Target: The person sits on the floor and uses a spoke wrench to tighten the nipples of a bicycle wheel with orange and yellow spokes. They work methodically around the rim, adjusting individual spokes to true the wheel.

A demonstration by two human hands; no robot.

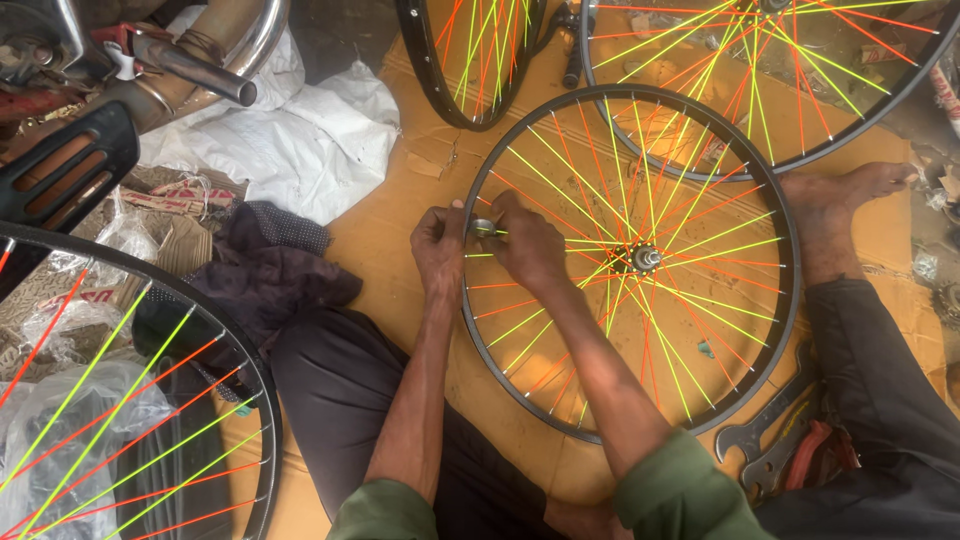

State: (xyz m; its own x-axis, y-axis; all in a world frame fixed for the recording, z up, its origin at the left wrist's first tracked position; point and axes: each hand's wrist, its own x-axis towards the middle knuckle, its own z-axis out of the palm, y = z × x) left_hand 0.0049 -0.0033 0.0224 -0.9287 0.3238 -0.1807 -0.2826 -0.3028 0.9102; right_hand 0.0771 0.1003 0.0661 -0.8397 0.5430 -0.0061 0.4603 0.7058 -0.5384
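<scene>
A black bicycle wheel rim with orange and yellow-green spokes lies flat on brown cardboard in front of me, its metal hub at the centre. My left hand grips the rim at its left side. My right hand reaches in among the spokes just inside that same spot and holds a small round metal tool against a spoke end. Both hands touch each other at the rim.
Two more spoked wheels lie at the top, another wheel at the lower left. A flat wrench lies by my right leg; my bare foot rests on the rim's right. White cloth and dark cloth lie left.
</scene>
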